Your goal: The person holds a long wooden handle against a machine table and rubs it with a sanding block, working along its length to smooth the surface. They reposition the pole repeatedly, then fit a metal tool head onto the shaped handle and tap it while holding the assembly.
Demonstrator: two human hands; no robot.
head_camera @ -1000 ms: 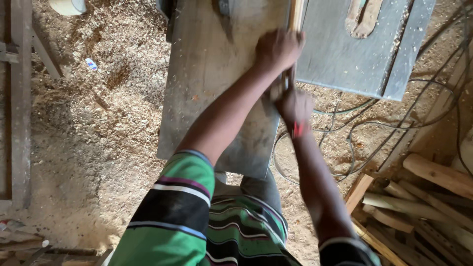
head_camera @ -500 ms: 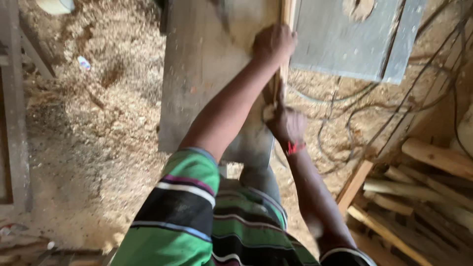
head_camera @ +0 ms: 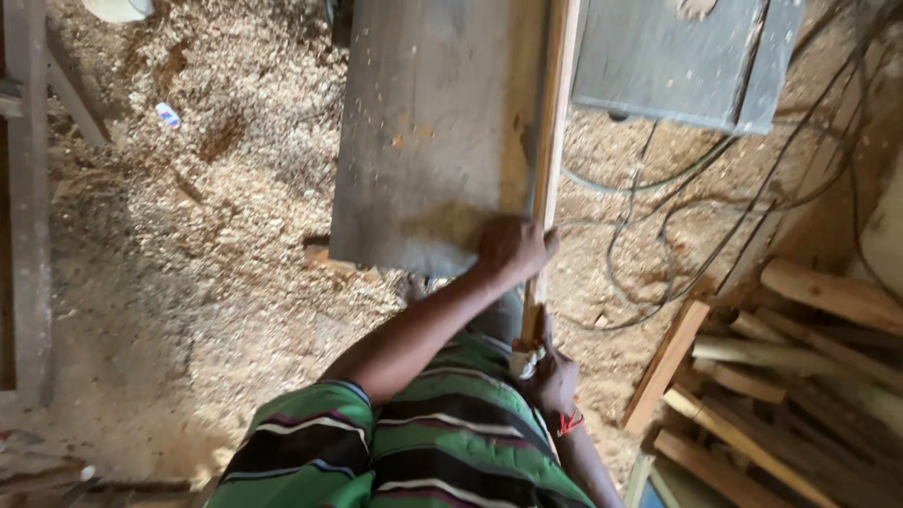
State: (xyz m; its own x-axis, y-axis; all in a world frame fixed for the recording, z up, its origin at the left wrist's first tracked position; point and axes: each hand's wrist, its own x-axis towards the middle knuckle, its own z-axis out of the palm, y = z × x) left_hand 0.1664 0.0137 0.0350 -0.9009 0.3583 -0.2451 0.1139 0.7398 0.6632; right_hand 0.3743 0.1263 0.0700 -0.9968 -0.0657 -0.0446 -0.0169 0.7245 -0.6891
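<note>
A long thin wooden strip [head_camera: 557,122] lies along the right edge of a grey worktable [head_camera: 433,132], its near end sticking out past the table toward me. My left hand [head_camera: 511,249] presses down on the strip at the table's near right corner, fingers curled over it. My right hand [head_camera: 555,376], with a red band at the wrist, grips the strip's near end just below the table edge, close to my striped green shirt.
A grey metal machine top [head_camera: 677,66] stands right of the table. Loose cables [head_camera: 658,216] trail over the sawdust floor [head_camera: 188,235]. Stacked wooden poles and slats [head_camera: 800,357] lie at the right. A wooden frame [head_camera: 33,188] runs along the left.
Both hands have drawn back toward my body along the strip. The left hand is now at the table's near edge instead of farther up it.
</note>
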